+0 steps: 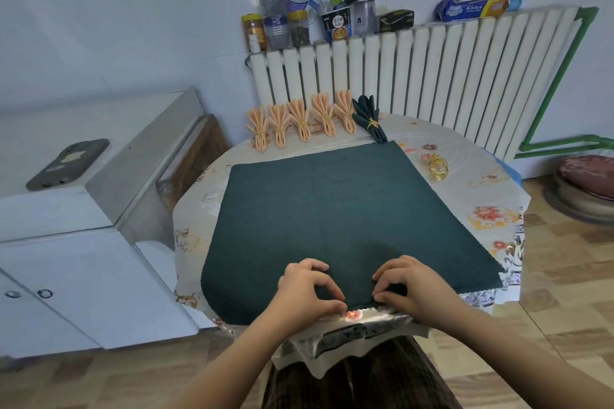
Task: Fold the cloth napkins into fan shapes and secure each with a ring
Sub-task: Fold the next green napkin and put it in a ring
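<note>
Both forearms run out of view at the bottom edge. The right hand covers part of the green napkin's near edge, so the fold beneath it cannot be seen. Labels on the jars above the radiator are too small to read. A cushioned stool is cut off at the right edge.

A dark green napkin lies spread flat on the surface, which has a floral cover. At the napkin's near edge the left hand and right hand pinch the cloth, fingers curled. Along the far edge stand five peach folded napkins and one green folded napkin, each ringed. Loose gold rings lie just right of the spread napkin
</note>
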`<action>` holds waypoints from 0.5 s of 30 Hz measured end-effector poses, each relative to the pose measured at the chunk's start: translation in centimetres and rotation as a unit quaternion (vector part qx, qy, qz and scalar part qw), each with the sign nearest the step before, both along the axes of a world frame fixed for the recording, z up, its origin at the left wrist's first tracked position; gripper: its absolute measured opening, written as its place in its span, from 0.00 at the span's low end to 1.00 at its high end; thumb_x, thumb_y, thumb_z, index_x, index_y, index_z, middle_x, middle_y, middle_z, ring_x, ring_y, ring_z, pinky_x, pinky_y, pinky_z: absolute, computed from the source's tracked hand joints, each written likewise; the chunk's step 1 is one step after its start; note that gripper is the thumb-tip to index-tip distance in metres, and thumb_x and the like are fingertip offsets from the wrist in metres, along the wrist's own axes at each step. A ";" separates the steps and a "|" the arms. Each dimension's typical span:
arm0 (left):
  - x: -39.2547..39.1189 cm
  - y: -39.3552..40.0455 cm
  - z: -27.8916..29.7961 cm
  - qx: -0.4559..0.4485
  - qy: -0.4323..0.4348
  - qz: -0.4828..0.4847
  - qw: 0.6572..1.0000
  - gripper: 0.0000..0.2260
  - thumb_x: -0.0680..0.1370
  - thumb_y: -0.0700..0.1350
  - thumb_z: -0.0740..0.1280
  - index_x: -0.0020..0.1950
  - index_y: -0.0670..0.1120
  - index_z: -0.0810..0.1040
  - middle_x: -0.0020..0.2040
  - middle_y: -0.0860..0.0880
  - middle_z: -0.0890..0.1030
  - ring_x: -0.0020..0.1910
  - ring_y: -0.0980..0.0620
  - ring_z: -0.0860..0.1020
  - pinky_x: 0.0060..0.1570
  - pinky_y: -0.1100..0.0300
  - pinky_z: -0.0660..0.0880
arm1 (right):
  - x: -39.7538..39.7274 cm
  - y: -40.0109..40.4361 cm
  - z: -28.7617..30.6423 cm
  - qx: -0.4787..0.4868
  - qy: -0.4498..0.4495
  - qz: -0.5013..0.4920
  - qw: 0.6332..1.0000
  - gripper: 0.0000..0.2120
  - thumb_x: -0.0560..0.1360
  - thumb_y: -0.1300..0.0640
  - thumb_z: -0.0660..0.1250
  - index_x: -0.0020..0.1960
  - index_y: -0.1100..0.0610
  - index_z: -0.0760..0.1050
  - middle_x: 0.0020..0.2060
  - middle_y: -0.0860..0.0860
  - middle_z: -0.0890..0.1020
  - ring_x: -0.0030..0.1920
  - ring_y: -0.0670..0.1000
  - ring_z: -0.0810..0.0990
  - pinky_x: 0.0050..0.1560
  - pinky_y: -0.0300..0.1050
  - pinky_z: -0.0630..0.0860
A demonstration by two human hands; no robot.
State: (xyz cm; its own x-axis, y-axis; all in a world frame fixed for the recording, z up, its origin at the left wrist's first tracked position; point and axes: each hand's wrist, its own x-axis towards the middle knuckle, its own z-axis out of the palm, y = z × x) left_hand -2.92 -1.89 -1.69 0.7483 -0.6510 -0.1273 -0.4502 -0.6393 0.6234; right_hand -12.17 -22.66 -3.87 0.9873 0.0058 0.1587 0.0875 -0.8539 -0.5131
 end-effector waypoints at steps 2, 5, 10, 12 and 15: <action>0.0 0.0 -0.1 0.003 -0.004 0.000 1.000 0.09 0.66 0.56 0.77 0.32 0.66 0.78 0.56 0.65 0.68 0.65 0.57 0.61 0.68 0.50 0.61 | 0.1 0.1 -0.1 -0.014 0.000 0.002 1.000 0.02 0.71 0.54 0.72 0.40 0.49 0.82 0.43 0.35 0.75 0.50 0.42 0.73 0.48 0.26 0.64; -0.2 0.0 -0.1 0.009 -0.026 -0.001 1.000 0.07 0.66 0.59 0.76 0.36 0.63 0.79 0.58 0.64 0.69 0.64 0.58 0.61 0.67 0.54 0.59 | 0.2 0.5 -0.3 -0.043 -0.010 0.001 0.999 0.03 0.73 0.55 0.68 0.41 0.52 0.78 0.44 0.41 0.78 0.50 0.46 0.74 0.49 0.36 0.69; 0.3 -0.3 -0.5 0.004 -0.048 0.002 0.999 0.09 0.72 0.55 0.72 0.51 0.59 0.82 0.58 0.61 0.73 0.62 0.58 0.66 0.66 0.55 0.62 | 0.8 1.0 0.7 -0.055 0.008 -0.057 0.997 0.05 0.79 0.54 0.59 0.44 0.48 0.67 0.41 0.44 0.76 0.43 0.46 0.72 0.42 0.41 0.70; 0.9 -0.2 -0.1 -0.012 -0.029 0.011 0.999 0.08 0.75 0.51 0.69 0.54 0.55 0.83 0.57 0.59 0.77 0.58 0.61 0.71 0.62 0.62 0.67 | 1.1 1.0 0.8 -0.064 0.005 -0.084 0.994 0.05 0.80 0.53 0.57 0.45 0.48 0.65 0.39 0.47 0.78 0.40 0.48 0.74 0.39 0.44 0.70; 1.9 0.1 1.2 0.001 -0.002 0.001 1.000 0.10 0.78 0.50 0.66 0.56 0.51 0.83 0.53 0.57 0.81 0.50 0.63 0.75 0.48 0.72 0.68 | 1.5 0.7 1.1 -0.083 0.002 -0.112 0.990 0.07 0.80 0.47 0.57 0.46 0.49 0.66 0.38 0.47 0.78 0.40 0.49 0.74 0.39 0.45 0.70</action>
